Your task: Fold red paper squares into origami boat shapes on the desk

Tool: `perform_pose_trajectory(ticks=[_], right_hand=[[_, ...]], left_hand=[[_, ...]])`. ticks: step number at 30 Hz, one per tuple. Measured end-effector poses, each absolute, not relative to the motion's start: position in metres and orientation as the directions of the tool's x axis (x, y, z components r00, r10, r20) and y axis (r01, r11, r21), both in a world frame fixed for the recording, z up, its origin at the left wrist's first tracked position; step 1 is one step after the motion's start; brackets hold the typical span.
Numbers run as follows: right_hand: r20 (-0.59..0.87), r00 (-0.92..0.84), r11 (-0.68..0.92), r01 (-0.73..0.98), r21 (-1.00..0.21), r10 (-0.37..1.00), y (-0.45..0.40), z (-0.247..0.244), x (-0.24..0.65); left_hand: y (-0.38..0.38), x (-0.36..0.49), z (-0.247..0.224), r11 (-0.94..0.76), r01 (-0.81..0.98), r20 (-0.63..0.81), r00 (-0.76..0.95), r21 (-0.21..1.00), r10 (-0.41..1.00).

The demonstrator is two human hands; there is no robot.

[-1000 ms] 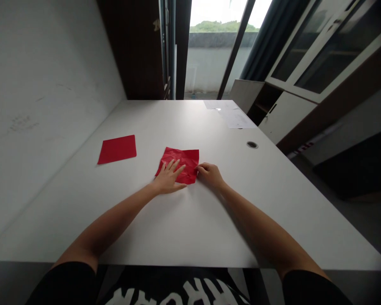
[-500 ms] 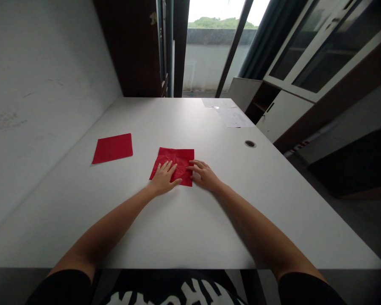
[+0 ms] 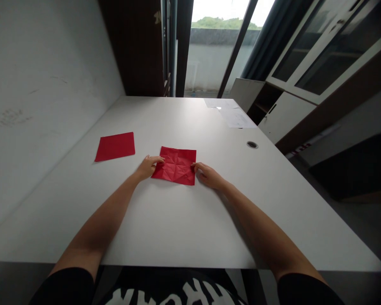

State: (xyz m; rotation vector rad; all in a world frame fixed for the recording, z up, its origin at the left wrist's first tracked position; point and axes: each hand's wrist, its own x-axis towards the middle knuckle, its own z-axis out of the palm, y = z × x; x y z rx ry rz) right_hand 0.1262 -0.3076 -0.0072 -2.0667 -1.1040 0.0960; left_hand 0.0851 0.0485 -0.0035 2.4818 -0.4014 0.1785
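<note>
A square sheet of red paper lies on the white table in front of me, its surface crossed by many creases that meet near the middle. My left hand is at its left edge, fingertips over the paper and fingers closed on that side. At the opposite edge, my right hand has its fingers bent and pinched on the paper's border. Most of the sheet shows between the two hands; the fingertips' undersides are hidden.
Farther left on the table lies a smooth red stack or sheet of paper. White papers rest at the far right corner, near a round cable hole. A wall borders the left side.
My left hand has moved left, from lying spread on the sheet to its left edge, uncovering the creases. My right hand's fingers have drawn in at the right edge.
</note>
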Motion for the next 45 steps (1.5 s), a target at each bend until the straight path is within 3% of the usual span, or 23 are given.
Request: perform_pose_trajectory(ticks=[5, 11, 16, 21, 28, 34, 39, 45], right_hand=[[0.295, 0.63, -0.328, 0.681, -0.655, 0.719, -0.307, -0.013, 0.13], [0.332, 0.604, -0.371, 0.748, -0.551, 0.725, -0.301, -0.008, 0.134], [0.23, 0.572, -0.425, 0.773, -0.471, 0.787, -0.299, 0.001, 0.133], [0.168, 0.624, -0.545, 0.761, -0.353, 0.763, -0.284, -0.004, 0.118], [0.246, 0.702, -0.653, 0.712, -0.259, 0.668, -0.263, -0.01, 0.11], [0.224, 0.648, -0.59, 0.758, -0.278, 0.728, -0.283, -0.009, 0.122], [0.303, 0.619, -0.52, 0.779, -0.35, 0.724, -0.293, -0.008, 0.128], [0.34, 0.745, -0.532, 0.655, -0.537, 0.574, -0.293, -0.012, 0.133]], left_hand=[[0.058, 0.091, -0.006, -0.7, -0.443, 0.278, 0.896, 0.56, -0.345], [0.057, 0.089, 0.001, -0.727, -0.439, 0.262, 0.898, 0.528, -0.353], [0.052, 0.078, 0.005, -0.787, -0.473, 0.232, 0.881, 0.396, -0.412], [0.037, 0.066, 0.004, -0.86, -0.426, 0.246, 0.898, 0.281, -0.365], [0.017, 0.053, 0.009, -0.877, -0.395, 0.226, 0.913, 0.272, -0.341], [0.033, 0.061, 0.006, -0.833, -0.413, 0.214, 0.909, 0.367, -0.356], [0.045, 0.063, 0.004, -0.797, -0.426, 0.214, 0.904, 0.427, -0.369], [0.041, 0.066, 0.005, -0.771, -0.357, 0.207, 0.934, 0.528, -0.291]])
